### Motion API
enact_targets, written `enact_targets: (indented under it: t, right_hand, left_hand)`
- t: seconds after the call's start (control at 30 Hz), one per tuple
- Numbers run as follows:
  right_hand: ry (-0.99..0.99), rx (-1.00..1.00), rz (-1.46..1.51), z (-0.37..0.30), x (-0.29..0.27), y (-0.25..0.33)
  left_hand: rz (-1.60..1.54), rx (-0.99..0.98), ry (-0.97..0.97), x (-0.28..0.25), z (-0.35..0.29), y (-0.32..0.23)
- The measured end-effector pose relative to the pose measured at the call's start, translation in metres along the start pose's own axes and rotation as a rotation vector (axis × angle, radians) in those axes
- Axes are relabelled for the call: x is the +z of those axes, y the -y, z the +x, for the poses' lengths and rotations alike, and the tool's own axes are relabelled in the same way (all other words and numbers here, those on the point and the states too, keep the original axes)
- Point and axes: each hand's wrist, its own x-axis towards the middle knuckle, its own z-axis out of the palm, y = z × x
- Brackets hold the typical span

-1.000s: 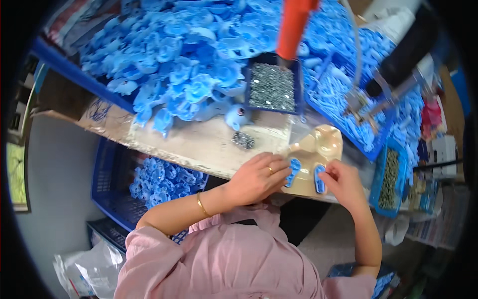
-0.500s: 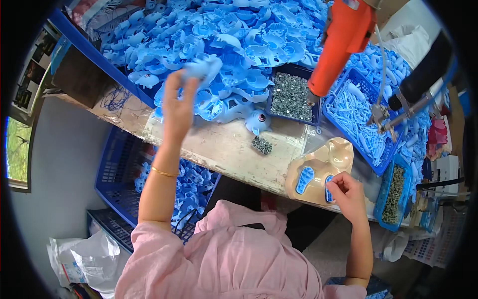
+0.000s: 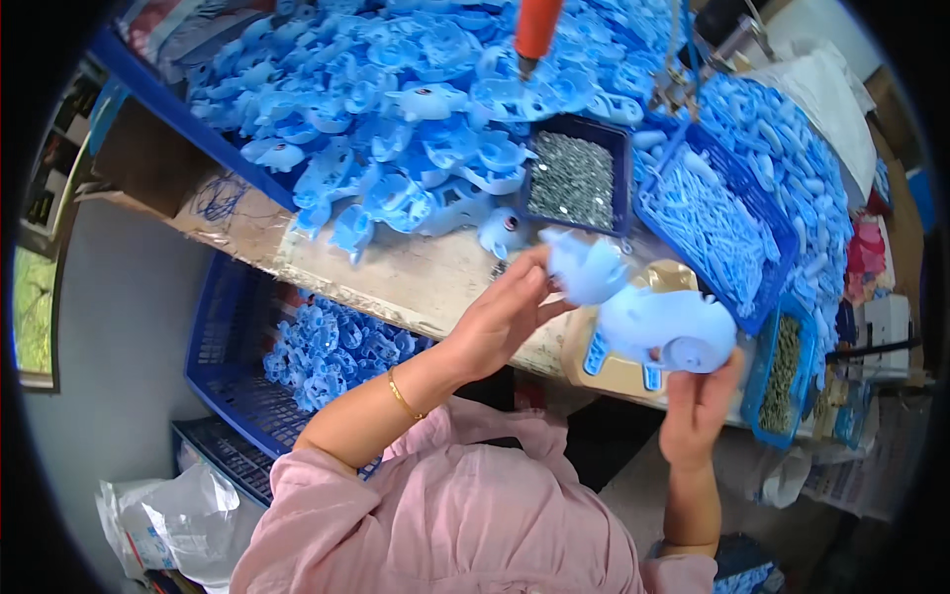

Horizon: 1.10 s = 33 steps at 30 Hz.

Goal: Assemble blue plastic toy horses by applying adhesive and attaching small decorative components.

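My left hand point(image 3: 507, 309) pinches a small blue plastic shell piece point(image 3: 584, 267) between thumb and fingers. Just right of it, a larger rounded blue toy body shell point(image 3: 643, 322) is held at its lower right by my right hand point(image 3: 698, 401). The two pieces are close together; whether they touch I cannot tell. Both are over a tan moulded fixture point(image 3: 619, 384), which they partly cover. Two blue foot-shaped parts point(image 3: 596, 353) show in the fixture. A blue piece with a printed eye point(image 3: 503, 232) lies on the bench behind my left hand.
An orange power screwdriver point(image 3: 537, 28) hangs over the large pile of blue shells point(image 3: 396, 119). Behind my hands stand a dark tray of screws point(image 3: 625, 203) and a blue basket of slender parts point(image 3: 712, 233). A blue tub point(image 3: 762, 421) holds more small hardware. Below left is a blue crate point(image 3: 223, 366).
My left hand has come from the pile toward the fixture with a blue piece. My right hand has left the foot-shaped part and now holds the body shell. The screwdriver has swung up and left.
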Motion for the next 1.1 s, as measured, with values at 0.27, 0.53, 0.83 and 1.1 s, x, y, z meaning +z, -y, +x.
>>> enact_targets:
  t: [0.27,0.53,0.83,1.1]
  right_hand:
    - [0.143,-0.337,-0.926,0.01,-0.016,-0.008]
    - [0.33,-0.259,-0.993,0.001,-0.005,-0.048]
    - [0.446,-0.25,-0.934,0.009,-0.015,-0.056]
    - [0.453,-0.058,-0.661,0.041,-0.053,-0.05]
  left_hand:
    - [1.403,0.267,0.212,0.006,0.008,0.029]
    - [1.487,0.236,0.239,0.002,0.013,0.05]
    - [1.463,0.222,0.238,0.006,0.015,0.049]
    - [1.517,0.205,0.25,0.006,0.014,0.047]
